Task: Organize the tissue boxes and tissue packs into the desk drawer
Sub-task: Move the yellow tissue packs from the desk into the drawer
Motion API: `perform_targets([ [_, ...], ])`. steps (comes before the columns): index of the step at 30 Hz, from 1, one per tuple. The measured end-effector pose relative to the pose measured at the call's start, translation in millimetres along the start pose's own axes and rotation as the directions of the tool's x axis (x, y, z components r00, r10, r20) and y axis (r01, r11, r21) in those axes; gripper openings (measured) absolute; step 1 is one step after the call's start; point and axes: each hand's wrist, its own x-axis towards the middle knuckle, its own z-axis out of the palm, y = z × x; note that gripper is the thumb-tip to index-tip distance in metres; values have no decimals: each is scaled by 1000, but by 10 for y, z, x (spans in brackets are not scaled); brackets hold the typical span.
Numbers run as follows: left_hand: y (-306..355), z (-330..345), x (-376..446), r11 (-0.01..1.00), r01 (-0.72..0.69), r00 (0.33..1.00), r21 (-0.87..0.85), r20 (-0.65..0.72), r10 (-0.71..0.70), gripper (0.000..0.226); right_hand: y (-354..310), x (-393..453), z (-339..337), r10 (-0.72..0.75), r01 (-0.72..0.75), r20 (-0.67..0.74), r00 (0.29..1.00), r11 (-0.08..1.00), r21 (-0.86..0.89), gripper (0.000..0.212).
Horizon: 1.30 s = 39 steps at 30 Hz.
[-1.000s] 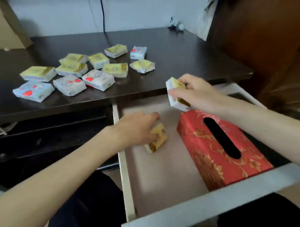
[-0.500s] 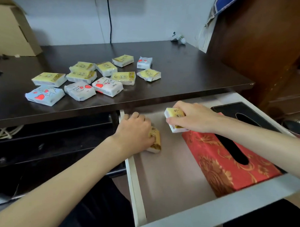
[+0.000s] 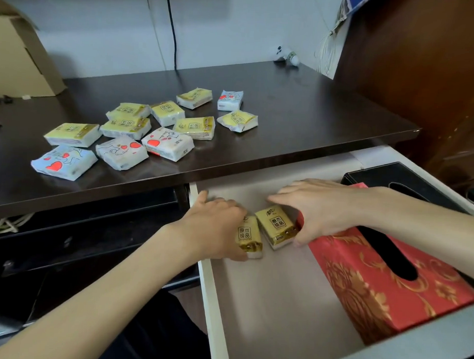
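Open pale drawer [image 3: 280,301]: your left hand [image 3: 215,227] grasps one small yellow plastic tissue pack [image 3: 248,237], right hand [image 3: 323,209] another [image 3: 277,227]. Set them flush, parallel, beside the red brocade tissue box [image 3: 361,285].

Home room, likely study or bedroom. Dark wooden desk [image 3: 300,106], wooden wardrobe [image 3: 422,65], cardboard box [image 3: 17,61], wall cable [image 3: 172,29].

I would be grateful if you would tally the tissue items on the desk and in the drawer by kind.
Yellow plastic-wrapped tissue packs: 9
White plastic-wrapped tissue packs with red hearts: 4
Red-and-gold patterned tissue box: 1
Black tissue box: 1
Total: 15
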Motion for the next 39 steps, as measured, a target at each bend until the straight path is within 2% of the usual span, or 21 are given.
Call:
perform_targets([
  [6, 66, 20, 73, 997, 55, 998, -48, -32, -57, 70, -87, 58, 13, -32, 28, -91, 995, 999, -41, 53],
  [8, 64, 26, 92, 997, 61, 997, -42, -41, -63, 71, -91, 55, 41, -20, 16, -120, 993, 999, -35, 46],
  [12, 58, 45, 113, 997, 74, 996, -33, -38, -75, 76, -116, 59, 36, 32, -36, -100, 994, 999, -30, 46],
  [18, 52, 41, 114, 997, 68, 997, -42, -37, -70, 76, -121, 73, 65, 35, -38, -120, 992, 999, -24, 38],
  [24, 80, -1, 102, 995, 85, 996, -42, -14, -86, 79, -136, 65, 24, 35, -37, -82, 996, 999, -32, 44],
  [26, 93, -15, 95, 995, 88, 996, -43, -15, -88, 82, -146, 51, 15, 42, -46, -97, 994, 998, -45, 50],
  [28, 90, -39, 72, 994, 85, 996, -73, -24, -87, 88, -143, 43, -1, 40, -44, -117, 992, 999, -27, 68],
  [30, 76, -98, 24, 991, 74, 996, -108, -39, -78, 90, -118, 21, 2, 39, -33, -139, 990, 998, 49, 85],
  [32, 22, -211, -49, 989, 68, 995, -129, -59, -77, 93, -101, -22, -2, 49, -23, -176, 983, 989, 145, 92],
  [34, -74, -350, -154, 981, 76, 990, -176, -100, -95, 89, -124, -73, -45, 55, -1, -238, 970, 976, 219, 85],
  [39, -419, -629, -502, 941, 77, 932, -328, -312, -185, 53, -307, -22, -419, 43, 136, -475, 879, 932, 335, 48],
])
